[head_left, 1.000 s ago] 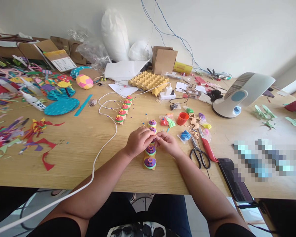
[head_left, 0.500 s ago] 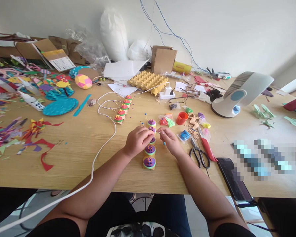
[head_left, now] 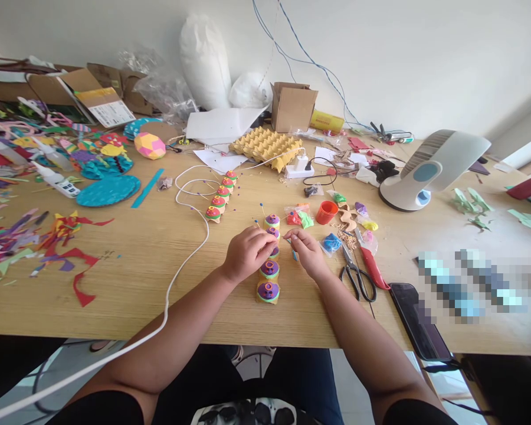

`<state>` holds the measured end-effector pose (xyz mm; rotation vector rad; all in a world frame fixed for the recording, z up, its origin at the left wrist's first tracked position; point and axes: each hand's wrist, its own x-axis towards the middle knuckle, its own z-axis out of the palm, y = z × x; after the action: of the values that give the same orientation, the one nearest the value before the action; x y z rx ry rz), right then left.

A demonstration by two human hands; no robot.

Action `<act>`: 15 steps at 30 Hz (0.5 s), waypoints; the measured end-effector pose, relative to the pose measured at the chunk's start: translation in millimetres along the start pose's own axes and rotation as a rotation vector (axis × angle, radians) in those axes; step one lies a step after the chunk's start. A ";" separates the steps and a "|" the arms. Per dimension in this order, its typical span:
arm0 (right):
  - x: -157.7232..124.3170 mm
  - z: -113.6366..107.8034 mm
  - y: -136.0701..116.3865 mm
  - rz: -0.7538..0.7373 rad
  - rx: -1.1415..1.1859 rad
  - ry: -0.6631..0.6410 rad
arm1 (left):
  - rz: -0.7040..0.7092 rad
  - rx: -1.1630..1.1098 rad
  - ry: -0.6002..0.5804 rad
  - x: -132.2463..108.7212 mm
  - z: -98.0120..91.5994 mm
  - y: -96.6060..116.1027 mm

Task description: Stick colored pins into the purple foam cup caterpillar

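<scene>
A strip of egg carton [head_left: 269, 291] lies lengthwise before me, its bumps topped with purple clay, green edging and small orange rings. Sticks with blue ball ends [head_left: 261, 205] poke out at its far left side. Closed fingers of my left hand [head_left: 248, 252] rest on the strip near its second bump and hide part of it. Just right of the strip, my right hand [head_left: 306, 251] pinches something thin and small, perhaps a stick; a blue bit [head_left: 294, 255] shows below those fingers.
Farther left stands a similar red and green strip [head_left: 218, 203]. Bags of coloured clay [head_left: 331, 242], a red cup [head_left: 326, 212], scissors [head_left: 358, 276], a red-handled knife [head_left: 374, 267] and a phone [head_left: 418, 321] lie to the right. A white cable [head_left: 177, 274] crosses the left side.
My right hand has shifted slightly right, widening the gap between its fingertips and the strip. My left hand stays in place.
</scene>
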<state>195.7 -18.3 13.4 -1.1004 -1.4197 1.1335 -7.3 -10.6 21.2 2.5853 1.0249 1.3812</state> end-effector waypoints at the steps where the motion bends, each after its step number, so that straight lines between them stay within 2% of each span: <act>1: 0.1 -0.2 -0.6 -0.009 -0.019 0.009 | -0.001 -0.002 0.000 0.1 -0.1 0.2; 15: 0.9 0.5 -2.5 -0.046 -0.064 0.055 | -0.004 -0.005 0.001 -0.4 -1.3 0.6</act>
<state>194.9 -17.9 16.0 -1.1297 -1.4395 1.0243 -8.1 -11.7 21.9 2.5777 1.0245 1.3832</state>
